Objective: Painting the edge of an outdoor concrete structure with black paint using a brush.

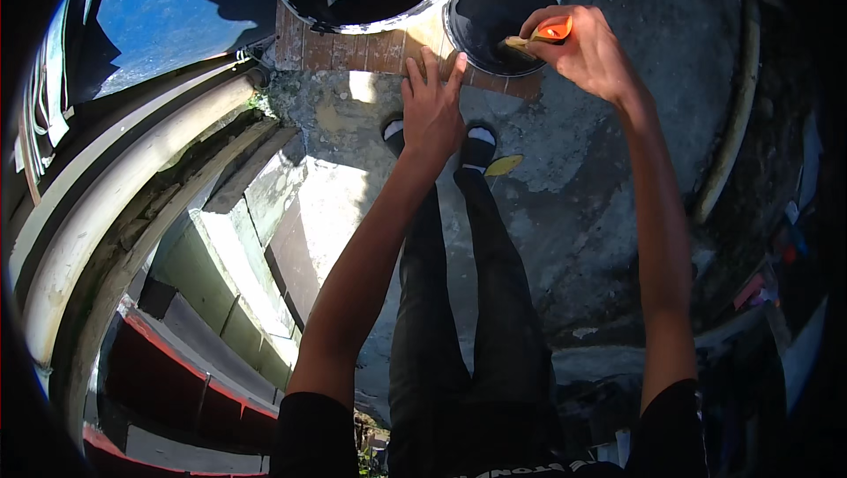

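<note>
My right hand (587, 50) is closed on a small orange-and-yellow thing (554, 30) with a tan end. Its kind is not clear. The tan end tilts down over the right side of a round black basin (476, 10), which has dark contents. My left hand (432, 107) has its fingers spread at the near edge of a worn wooden board (353, 52). Its thumb reaches the basin's near-left rim, and whether it presses on it I cannot tell. Beyond the left fingers stands a larger black tub (304, 15) with a whitish, smeared rim.
My feet in dark sandals (479, 144) stand on rough grey concrete, beside a yellow leaf (504, 165). On the left run a pale pipe (150, 160) and stacked boards edged with red. A blue sheet (168, 19) lies at the far left. Another pipe (737, 125) curves along the right.
</note>
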